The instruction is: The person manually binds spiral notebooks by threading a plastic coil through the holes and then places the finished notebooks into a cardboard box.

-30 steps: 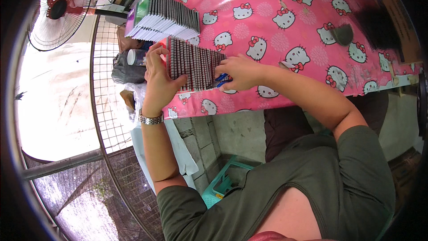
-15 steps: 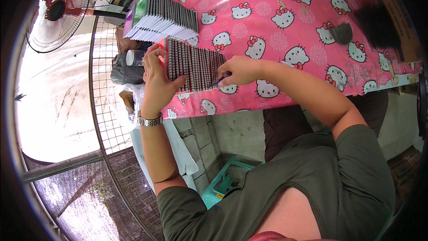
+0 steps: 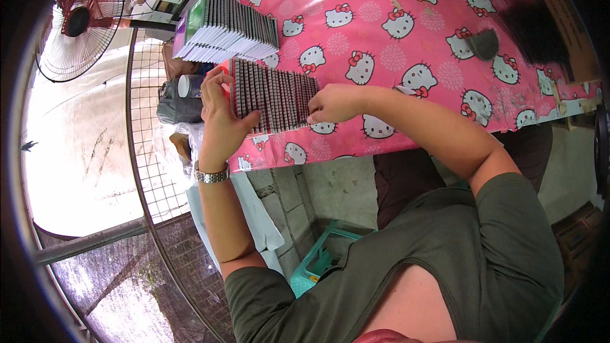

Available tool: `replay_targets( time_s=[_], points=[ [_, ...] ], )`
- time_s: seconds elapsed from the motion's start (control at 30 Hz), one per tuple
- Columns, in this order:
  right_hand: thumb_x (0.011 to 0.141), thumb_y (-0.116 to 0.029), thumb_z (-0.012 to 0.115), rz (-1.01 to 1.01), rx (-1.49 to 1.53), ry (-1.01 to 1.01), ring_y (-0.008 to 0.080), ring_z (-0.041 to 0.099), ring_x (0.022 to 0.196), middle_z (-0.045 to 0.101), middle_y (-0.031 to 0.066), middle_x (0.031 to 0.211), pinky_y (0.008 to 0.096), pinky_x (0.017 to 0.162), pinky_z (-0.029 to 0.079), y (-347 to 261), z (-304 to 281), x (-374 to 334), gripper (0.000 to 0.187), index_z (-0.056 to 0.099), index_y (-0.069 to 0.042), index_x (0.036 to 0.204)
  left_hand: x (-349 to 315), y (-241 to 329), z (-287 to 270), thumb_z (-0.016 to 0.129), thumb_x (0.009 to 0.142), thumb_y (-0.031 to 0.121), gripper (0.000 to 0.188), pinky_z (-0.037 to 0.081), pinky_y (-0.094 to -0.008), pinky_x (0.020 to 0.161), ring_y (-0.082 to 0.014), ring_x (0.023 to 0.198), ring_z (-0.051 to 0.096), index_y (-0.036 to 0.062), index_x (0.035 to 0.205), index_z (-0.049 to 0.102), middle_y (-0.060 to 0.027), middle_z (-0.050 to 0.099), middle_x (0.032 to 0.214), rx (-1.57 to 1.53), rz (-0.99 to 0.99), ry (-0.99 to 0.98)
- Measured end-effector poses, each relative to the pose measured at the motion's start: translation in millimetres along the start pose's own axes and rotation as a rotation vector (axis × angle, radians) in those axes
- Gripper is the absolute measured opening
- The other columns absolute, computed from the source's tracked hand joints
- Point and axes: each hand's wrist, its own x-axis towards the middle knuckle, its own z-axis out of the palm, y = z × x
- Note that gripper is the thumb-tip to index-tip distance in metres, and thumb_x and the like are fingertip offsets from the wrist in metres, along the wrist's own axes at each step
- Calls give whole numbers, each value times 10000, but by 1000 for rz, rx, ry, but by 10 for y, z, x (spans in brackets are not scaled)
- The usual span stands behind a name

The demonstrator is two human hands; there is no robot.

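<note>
**Near the counter's (image 3: 346, 146) front edge, a notebook stack (image 3: 273, 96) between two hands**

The wire-bound notebooks lie packed together, dark binding loops uppermost, with a red cover (image 3: 225, 68) showing at the left end. The left hand (image 3: 222, 121) braces that end: its fingers are spread wide, thumb apart over the loops. At the opposite end, the right hand (image 3: 338, 103) has its fingers curled inward against the last bindings — whether they grip anything is hidden.

The likeliest trouble is slippage: uneven pressure from the two hands could fan the notebooks out or tip the end ones, and the front edge leaves little margin for a fall. A fingertip catching a loop might bend the wire.

Just beyond sits a second notebook stack (image 3: 232, 25) with a green cover — a careless elbow or shove from the left hand could knock it. Farther left are a white-lidded jar (image 3: 189, 86) and an electric fan (image 3: 77, 22).
</note>
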Motion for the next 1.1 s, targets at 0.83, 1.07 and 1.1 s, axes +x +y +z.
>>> replay_targets(
  time_s=[0.83,1.07,1.1],
  points=[
    [808,-369,711,-142,-213,189,290,591,1117,640,78,1090,504,990,410,223,235,120,392,664,-124,1111,-18,-44,12,790,606,67,740,348,-461,1089,-392,1315,417,61,1235,400,-186,408,1440,-11,45,38],
    [824,-381,703,-64,-30,42,270,623,1065,648,102,1071,462,956,435,247,159,117,390,678,-118,1111,-30,-37,-30,780,644,-19,768,298,-428,1163,-340,1407,326,86,1276,356,-179,346,1487,-36,16,-26],
    [817,-384,710,-173,-163,196,271,612,1084,642,100,1087,464,962,428,315,230,104,404,674,-121,1122,-37,-58,-30,779,645,-15,769,293,-428,1167,-340,1411,322,89,1279,356,-180,344,1490,-72,11,-23]
  ],
)
